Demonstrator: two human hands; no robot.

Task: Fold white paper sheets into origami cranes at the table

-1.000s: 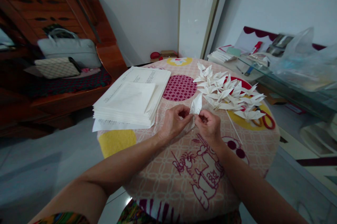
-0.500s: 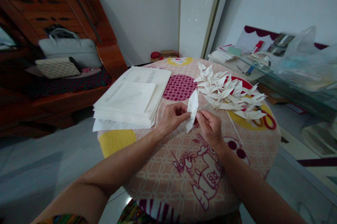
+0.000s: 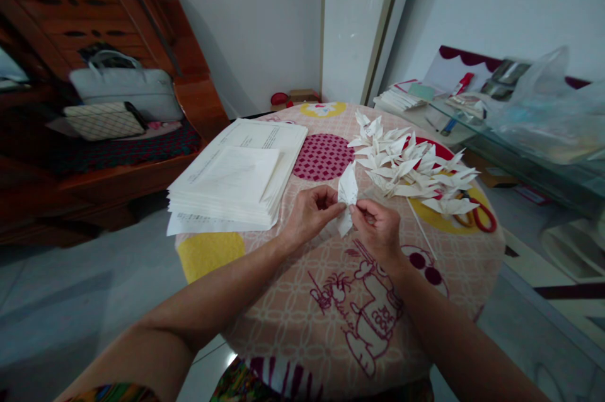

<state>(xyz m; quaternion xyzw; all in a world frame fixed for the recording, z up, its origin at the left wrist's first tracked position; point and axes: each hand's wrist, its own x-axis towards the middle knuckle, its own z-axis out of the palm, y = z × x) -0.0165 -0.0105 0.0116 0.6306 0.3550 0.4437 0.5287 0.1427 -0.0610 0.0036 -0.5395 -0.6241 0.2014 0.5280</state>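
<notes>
Both my hands pinch one small folded white paper piece (image 3: 347, 189) above the round table (image 3: 265, 320). My left hand (image 3: 311, 213) grips its left edge with thumb and fingers closed. My right hand (image 3: 378, 229) pinches its lower right side. The piece stands upright with a pointed tip on top. Just right of it lies a pile of several finished folded paper shapes (image 3: 410, 169). A thick stack of white paper sheets (image 3: 239, 175) lies to the left of my hands.
Red-handled scissors (image 3: 477, 216) lie under the pile's right end, and a thin white stick (image 3: 418, 225) rests beside my right hand. A wooden bench with bags (image 3: 118, 96) stands at left. A glass shelf with a plastic bag (image 3: 543, 118) is at right.
The paper piece turned from lying between my hands to standing upright, then dropped slightly. My fingers shifted their pinch along its edges; the hands stayed in place.
</notes>
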